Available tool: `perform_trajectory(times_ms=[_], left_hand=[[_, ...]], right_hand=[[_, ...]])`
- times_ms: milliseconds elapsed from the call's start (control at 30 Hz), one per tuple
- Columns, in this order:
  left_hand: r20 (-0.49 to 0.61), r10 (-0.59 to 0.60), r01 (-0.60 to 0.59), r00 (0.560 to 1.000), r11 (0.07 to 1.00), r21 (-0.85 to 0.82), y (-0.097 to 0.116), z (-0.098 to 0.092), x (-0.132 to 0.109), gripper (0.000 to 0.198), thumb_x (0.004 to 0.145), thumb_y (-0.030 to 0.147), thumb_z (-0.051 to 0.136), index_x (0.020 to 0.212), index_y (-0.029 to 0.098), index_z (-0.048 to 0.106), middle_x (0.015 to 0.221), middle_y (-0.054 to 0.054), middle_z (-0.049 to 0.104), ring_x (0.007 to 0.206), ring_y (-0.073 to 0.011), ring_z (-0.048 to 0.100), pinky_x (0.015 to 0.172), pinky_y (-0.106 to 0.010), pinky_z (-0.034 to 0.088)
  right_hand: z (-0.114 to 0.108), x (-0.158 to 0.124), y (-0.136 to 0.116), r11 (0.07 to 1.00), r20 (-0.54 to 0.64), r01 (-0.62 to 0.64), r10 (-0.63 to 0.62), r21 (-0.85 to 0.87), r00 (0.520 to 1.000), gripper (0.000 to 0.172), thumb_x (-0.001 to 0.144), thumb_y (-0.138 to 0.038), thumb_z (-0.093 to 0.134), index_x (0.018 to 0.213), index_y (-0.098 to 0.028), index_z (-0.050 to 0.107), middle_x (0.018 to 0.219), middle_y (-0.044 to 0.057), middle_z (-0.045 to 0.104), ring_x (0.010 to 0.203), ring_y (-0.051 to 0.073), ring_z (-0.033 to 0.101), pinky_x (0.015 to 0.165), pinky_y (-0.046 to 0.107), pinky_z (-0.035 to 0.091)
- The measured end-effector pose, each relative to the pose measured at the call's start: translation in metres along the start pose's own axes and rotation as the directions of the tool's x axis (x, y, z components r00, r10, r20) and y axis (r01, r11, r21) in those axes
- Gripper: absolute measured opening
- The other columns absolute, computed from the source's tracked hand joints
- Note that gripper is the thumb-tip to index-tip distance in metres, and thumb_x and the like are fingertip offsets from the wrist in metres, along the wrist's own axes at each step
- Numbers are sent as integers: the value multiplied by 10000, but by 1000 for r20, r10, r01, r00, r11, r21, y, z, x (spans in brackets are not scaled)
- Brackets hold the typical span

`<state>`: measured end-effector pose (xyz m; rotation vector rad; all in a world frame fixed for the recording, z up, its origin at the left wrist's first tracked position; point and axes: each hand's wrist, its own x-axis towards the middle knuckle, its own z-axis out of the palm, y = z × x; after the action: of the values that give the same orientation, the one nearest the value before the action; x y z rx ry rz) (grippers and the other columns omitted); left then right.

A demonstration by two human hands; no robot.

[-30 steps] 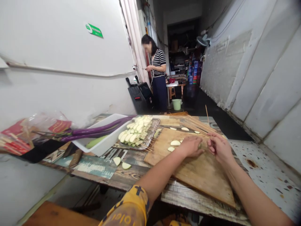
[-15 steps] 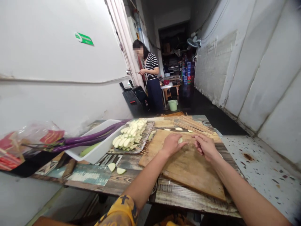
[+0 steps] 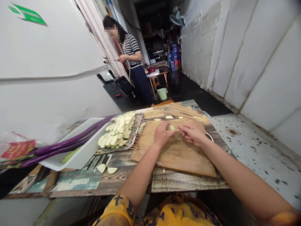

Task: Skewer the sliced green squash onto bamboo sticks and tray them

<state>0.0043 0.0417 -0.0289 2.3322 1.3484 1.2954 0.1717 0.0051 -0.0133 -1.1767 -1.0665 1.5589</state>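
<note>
Over the wooden cutting board [image 3: 188,163], my left hand [image 3: 162,135] is closed around a pale green vegetable slice [image 3: 171,127], which is partly hidden by the fingers. My right hand [image 3: 192,134] is pinched shut, its fingertips close to my left thumb; what it holds, if anything, is too small to make out. Left of the board, a metal tray [image 3: 135,138] carries a pile of skewered vegetable slices [image 3: 115,135], sticks pointing towards the board. Behind the board lie loose bamboo skewers [image 3: 185,111] and several slices [image 3: 169,117].
A white box [image 3: 82,157] with long purple eggplants [image 3: 70,145] stands at the left. Two cut slices [image 3: 112,170] lie near the table's front. A knife-like wooden handle [image 3: 52,179] rests beside the box. Beyond the table, a person [image 3: 131,56] stands near a green bucket [image 3: 162,93].
The view has tilted down and shifted right. My right fingertips have come closer to my left thumb and the slice. The left hand keeps hold of the slice.
</note>
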Motion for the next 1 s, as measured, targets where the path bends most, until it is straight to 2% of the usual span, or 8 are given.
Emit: perform_trajectory(times_ms=[100, 200, 333, 467, 667, 833, 900, 1000], left_hand=[[0, -139, 136, 990, 966, -220, 1, 3, -1, 407, 686, 486, 698, 931, 174, 606, 807, -24, 626, 711, -143, 590, 685, -261, 479], [14, -136, 133, 991, 934, -332, 4, 4, -3, 435, 645, 462, 734, 936, 168, 600, 855, -29, 626, 745, -144, 598, 696, -260, 492], [-2, -5, 4, 1000, 951, -308, 7, 3, -4, 484, 616, 449, 769, 965, 162, 595, 946, -65, 626, 851, -178, 607, 772, -299, 502], [10, 97, -92, 995, 962, -258, 10, -1, -3, 497, 629, 486, 753, 977, 170, 593, 985, -85, 627, 936, -203, 599, 830, -322, 498], [18, 89, -81, 996, 961, -265, 12, -3, -2, 506, 602, 498, 765, 963, 179, 610, 988, -88, 635, 955, -212, 596, 839, -327, 493], [-109, -199, 136, 974, 897, -421, 5, -4, 4, 449, 649, 498, 723, 930, 166, 609, 908, -47, 630, 791, -150, 600, 698, -256, 497], [-114, -366, 253, 924, 807, -534, 3, -7, 8, 432, 688, 553, 663, 863, 164, 595, 771, -8, 596, 635, -101, 551, 549, -202, 450], [51, -569, 432, 821, 560, -706, 2, -13, 16, 493, 739, 669, 531, 731, 176, 501, 575, 44, 475, 438, -57, 413, 376, -165, 282]], right_hand=[[3, 0, 0, 1000, 38, -11, 11, 15, 999, 249, 830, -381, 615, 764, -165, 510, 544, -85, 463, 319, -1, 258, 287, 138, 134], [5, -2, -1, 1000, 78, -16, 14, 24, 997, 310, 733, -424, 700, 743, -177, 512, 529, -85, 461, 317, 0, 249, 288, 144, 109], [6, -5, -4, 999, 136, -22, 17, 39, 991, 376, 695, -495, 694, 681, -189, 476, 459, -108, 364, 318, 9, 208, 295, 150, 96], [8, -8, -5, 999, 141, -6, 1, 41, 990, 341, 672, -445, 699, 666, -194, 469, 437, -112, 338, 321, 16, 210, 297, 154, 92], [9, -7, -7, 1000, 116, 5, -2, -22, 993, 296, 761, -398, 575, 612, -197, 417, 450, -95, 326, 332, 25, 231, 304, 163, 126], [1, -4, -9, 971, 64, -16, 32, -240, 997, 323, 925, -422, 429, 784, -150, 531, 576, -66, 470, 355, 27, 260, 326, 172, 217], [-5, -1, -7, 930, 8, -18, 22, -367, 1000, 332, 932, -431, 442, 806, -144, 551, 602, -60, 496, 382, 35, 332, 363, 177, 297], [-14, 2, -5, 830, -93, 17, -83, -557, 992, 278, 905, -402, 511, 825, -144, 578, 707, -25, 567, 536, 78, 502, 519, 235, 445]])
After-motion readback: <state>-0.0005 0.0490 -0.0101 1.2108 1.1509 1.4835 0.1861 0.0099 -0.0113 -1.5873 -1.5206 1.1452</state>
